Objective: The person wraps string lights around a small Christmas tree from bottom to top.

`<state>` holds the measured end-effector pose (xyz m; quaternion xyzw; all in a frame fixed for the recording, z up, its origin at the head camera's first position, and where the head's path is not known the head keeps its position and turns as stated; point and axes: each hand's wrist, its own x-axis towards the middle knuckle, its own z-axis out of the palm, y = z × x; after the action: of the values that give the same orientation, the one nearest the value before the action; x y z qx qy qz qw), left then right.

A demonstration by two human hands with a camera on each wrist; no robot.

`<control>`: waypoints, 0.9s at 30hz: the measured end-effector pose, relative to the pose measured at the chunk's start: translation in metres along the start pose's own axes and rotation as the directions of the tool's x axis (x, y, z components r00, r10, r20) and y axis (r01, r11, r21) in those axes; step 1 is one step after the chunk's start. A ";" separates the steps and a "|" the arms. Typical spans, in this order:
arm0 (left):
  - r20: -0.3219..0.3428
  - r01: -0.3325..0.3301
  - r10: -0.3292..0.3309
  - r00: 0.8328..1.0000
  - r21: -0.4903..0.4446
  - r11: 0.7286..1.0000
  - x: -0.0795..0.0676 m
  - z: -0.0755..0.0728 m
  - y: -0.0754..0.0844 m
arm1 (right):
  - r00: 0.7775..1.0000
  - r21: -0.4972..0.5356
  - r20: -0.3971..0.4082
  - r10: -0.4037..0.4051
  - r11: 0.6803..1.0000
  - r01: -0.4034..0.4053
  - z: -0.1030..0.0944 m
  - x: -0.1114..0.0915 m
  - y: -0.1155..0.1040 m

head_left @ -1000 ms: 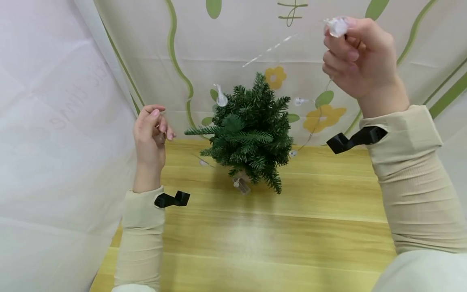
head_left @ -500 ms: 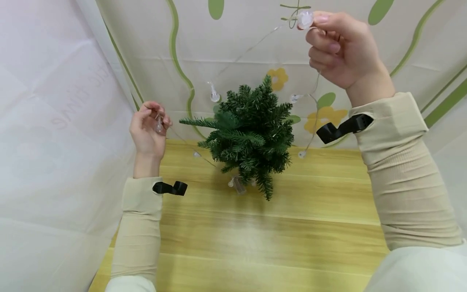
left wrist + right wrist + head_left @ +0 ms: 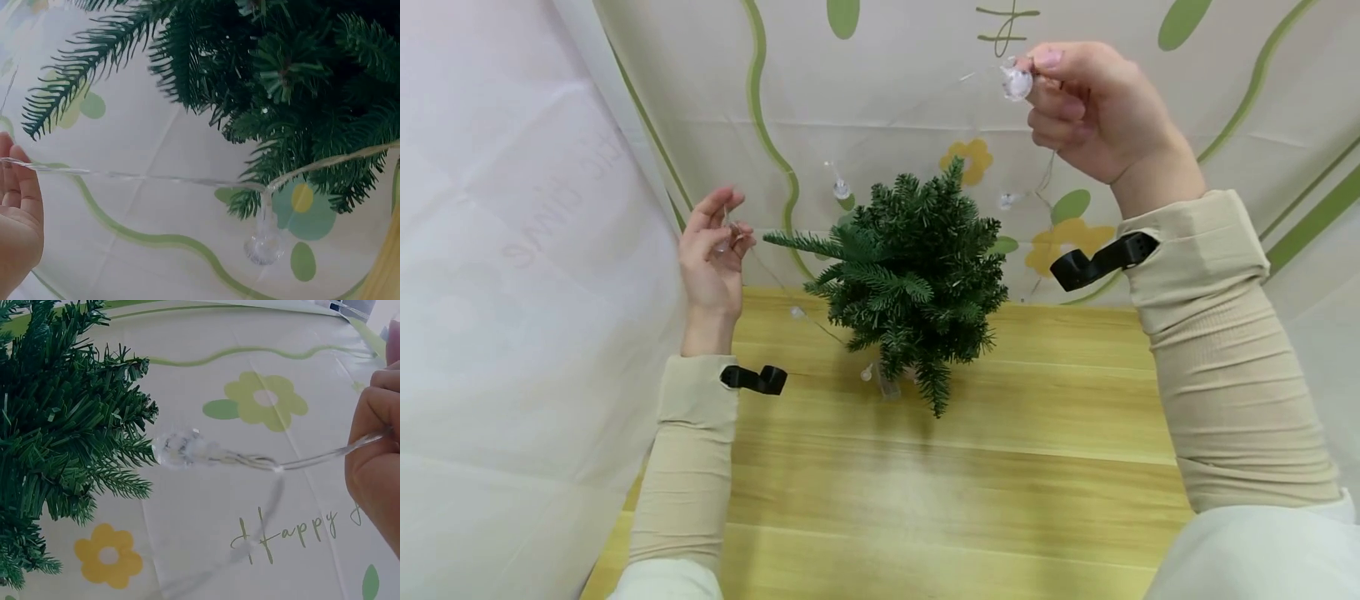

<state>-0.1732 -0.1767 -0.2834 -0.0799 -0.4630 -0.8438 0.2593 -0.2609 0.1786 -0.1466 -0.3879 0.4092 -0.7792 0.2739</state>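
A small green Christmas tree (image 3: 917, 275) stands on the wooden table. A clear-wired string of lights with round transparent bulbs runs around it. At the upper right my right hand (image 3: 1097, 108) pinches the string lights beside a clear bulb (image 3: 1017, 83). My left hand (image 3: 713, 250), left of the tree, holds another part of the string between thumb and fingers. From there the wire slopes down past a bulb (image 3: 797, 312) to the tree's base. In the left wrist view, a bulb (image 3: 264, 249) hangs from the wire. Another bulb (image 3: 181, 449) shows near the branches in the right wrist view.
A clear rectangular piece (image 3: 890, 387) lies at the tree's foot, partly under branches, with a small bulb (image 3: 867, 373) beside it. Behind the tree hangs a pale cloth (image 3: 880, 92) printed with flowers and leaves. White cloth (image 3: 512, 333) also closes the left side.
My right hand has moved left and slightly down with its bulb. The left hand has risen a little. The tree's lower front branch has shifted left and toward me.
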 end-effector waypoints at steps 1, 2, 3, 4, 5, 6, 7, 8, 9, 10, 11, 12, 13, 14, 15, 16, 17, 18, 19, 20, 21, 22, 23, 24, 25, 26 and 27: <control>0.003 0.014 -0.014 1.000 0.007 1.000 0.001 -0.001 0.000 | 1.000 -0.020 -0.004 -0.004 1.000 0.004 0.001 0.000 0.000; 0.007 0.028 -0.028 1.000 0.024 0.999 0.002 -0.001 0.000 | 1.000 -0.035 -0.011 -0.006 0.999 0.006 0.003 0.000 0.000; 0.012 0.043 -0.044 0.999 0.045 0.998 0.003 -0.002 0.000 | 1.000 -0.046 -0.021 -0.006 0.999 0.005 0.004 0.000 0.000; 0.016 0.055 -0.057 0.998 0.080 0.995 0.004 -0.002 0.000 | 1.000 -0.059 -0.026 -0.005 0.998 0.004 0.005 0.000 0.001; 0.019 0.073 -0.076 0.997 0.102 0.992 0.005 -0.003 0.000 | 0.999 -0.078 -0.034 -0.004 0.997 0.001 0.006 0.000 0.001; 0.026 0.091 -0.095 0.995 0.130 0.987 0.006 -0.004 0.000 | 0.999 -0.100 -0.042 0.002 0.995 -0.006 0.007 0.001 0.001; 0.034 0.108 -0.115 0.993 0.160 0.981 0.008 -0.004 0.000 | 0.999 -0.117 -0.047 0.010 0.993 -0.015 0.007 0.002 0.001; 0.041 0.122 -0.133 0.990 0.200 0.972 0.009 -0.005 -0.001 | 0.998 -0.111 -0.050 0.029 0.993 -0.035 0.007 0.002 0.001; 0.047 0.138 -0.152 0.987 0.229 0.964 0.011 -0.006 -0.001 | 0.997 -0.138 -0.065 0.045 0.989 -0.054 0.007 0.004 0.001; 0.052 0.153 -0.171 0.984 0.251 0.956 0.012 -0.007 -0.002 | 0.994 -0.120 -0.076 0.076 0.989 -0.085 0.006 0.005 0.001; 0.054 0.168 -0.190 0.980 0.274 0.947 0.014 -0.008 -0.003 | 0.990 -0.102 -0.095 0.103 0.988 -0.113 0.006 0.007 0.000; 0.054 0.182 -0.208 0.977 0.301 0.936 0.016 -0.009 -0.004 | 0.985 -0.074 -0.111 0.132 0.987 -0.140 0.005 0.008 0.001; 0.049 0.199 -0.227 0.973 0.324 0.925 0.019 -0.010 -0.005 | 0.979 -0.042 -0.127 0.157 0.986 -0.163 0.003 0.010 0.001; 0.040 0.217 -0.246 0.969 0.349 0.912 0.021 -0.010 -0.006 | 0.972 0.002 -0.148 0.184 0.983 -0.186 0.002 0.011 0.001; 0.032 0.233 -0.264 0.964 0.379 0.896 0.023 -0.010 -0.008 | 0.966 0.033 -0.165 0.200 0.980 -0.198 0.000 0.012 0.001; 0.021 0.247 -0.282 0.959 0.419 0.874 0.025 -0.011 -0.009 | 0.959 0.094 -0.176 0.221 0.974 -0.207 -0.001 0.013 0.002; 0.011 0.256 -0.295 0.956 0.469 0.846 0.028 -0.011 -0.011 | 0.953 0.115 -0.200 0.228 0.971 -0.208 -0.003 0.014 0.003; 0.004 0.258 -0.305 0.952 0.522 0.813 0.030 -0.011 -0.013 | 0.945 0.131 -0.222 0.242 0.967 -0.217 -0.005 0.015 0.003; -0.002 0.255 -0.311 0.950 0.577 0.776 0.032 -0.011 -0.015 | 0.935 0.137 -0.249 0.254 0.965 -0.225 -0.007 0.016 0.004; -0.005 0.248 -0.313 0.950 0.625 0.740 0.033 -0.011 -0.016 | 0.923 0.129 -0.280 0.265 0.963 -0.237 -0.009 0.016 0.005; -0.008 0.239 -0.313 0.950 0.663 0.709 0.035 -0.011 -0.017 | 0.913 0.091 -0.307 0.267 0.964 -0.252 -0.011 0.016 0.005; -0.013 0.232 -0.310 0.951 0.692 0.683 0.036 -0.011 -0.019 | 0.901 0.057 -0.340 0.269 0.962 -0.266 -0.013 0.016 0.006; -0.018 0.225 -0.304 0.953 0.712 0.665 0.037 -0.011 -0.020 | 0.892 0.013 -0.366 0.264 0.960 -0.279 -0.014 0.015 0.006; -0.025 0.222 -0.299 0.954 0.729 0.647 0.038 -0.011 -0.021 | 0.886 -0.041 -0.386 0.257 0.955 -0.294 -0.016 0.015 0.006; -0.035 0.225 -0.296 0.955 0.738 0.637 0.038 -0.011 -0.022 | 0.882 -0.101 -0.404 0.243 0.946 -0.307 -0.018 0.014 0.005; -0.047 0.225 -0.289 0.956 0.749 0.623 0.039 -0.011 -0.023 | 0.878 -0.159 -0.420 0.229 0.934 -0.320 -0.019 0.013 0.005; -0.060 0.226 -0.282 0.958 0.764 0.604 0.039 -0.012 -0.024 | 0.874 -0.231 -0.435 0.215 0.912 -0.339 -0.020 0.013 0.003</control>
<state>-0.2180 -0.1899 -0.2929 0.0753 -0.7901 -0.5941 0.1307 -0.2845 0.1761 -0.1519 -0.1938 0.6218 -0.7224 0.2322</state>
